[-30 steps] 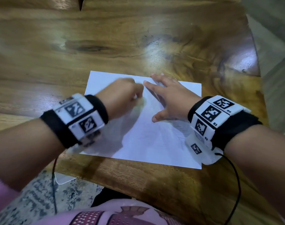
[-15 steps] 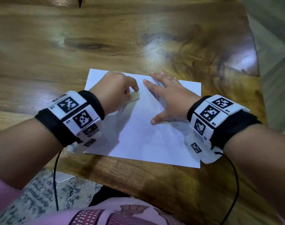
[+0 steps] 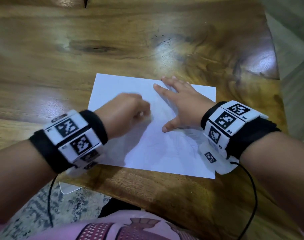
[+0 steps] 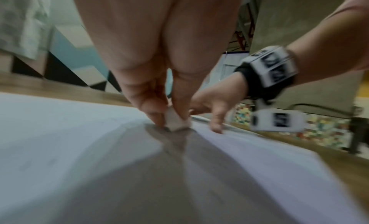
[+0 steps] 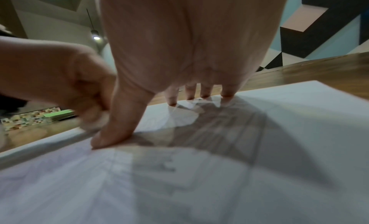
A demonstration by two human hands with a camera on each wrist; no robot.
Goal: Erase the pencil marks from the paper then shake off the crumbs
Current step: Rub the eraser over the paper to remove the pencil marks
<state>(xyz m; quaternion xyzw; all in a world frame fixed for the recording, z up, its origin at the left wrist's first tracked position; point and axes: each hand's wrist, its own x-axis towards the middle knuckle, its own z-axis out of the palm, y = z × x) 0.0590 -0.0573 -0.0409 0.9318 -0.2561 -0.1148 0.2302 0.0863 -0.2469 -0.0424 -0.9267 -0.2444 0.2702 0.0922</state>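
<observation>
Left hand (image 3: 123, 111): fingers curled, pinching a small white eraser (image 4: 175, 122) between thumb and fingertips, the eraser's lower end touching the paper (image 3: 134, 89); the hand is blurred in the head view. Right hand (image 3: 184, 104): flat and released, fingers straight and spread, fingertips (image 5: 172, 101) pressing the sheet near its far edge, thumb (image 5: 111, 132) pressed down beside the eraser. Paper: one white sheet, lying flat on the worktop (image 3: 113, 40) near its front edge, both hands on it; faint pencil marks (image 3: 186, 144) show on the part nearest the right wrist, too pale to read. Worktop: glossy brown wood with dark grain and a knot. Wrists: each wears a black band carrying white blocks printed with black square markers (image 3: 224, 120), a thin black cable (image 3: 251, 196) trailing from the right one. Below the worktop edge: pink patterned clothing (image 3: 121, 229) and a mottled floor (image 3: 35, 210).
</observation>
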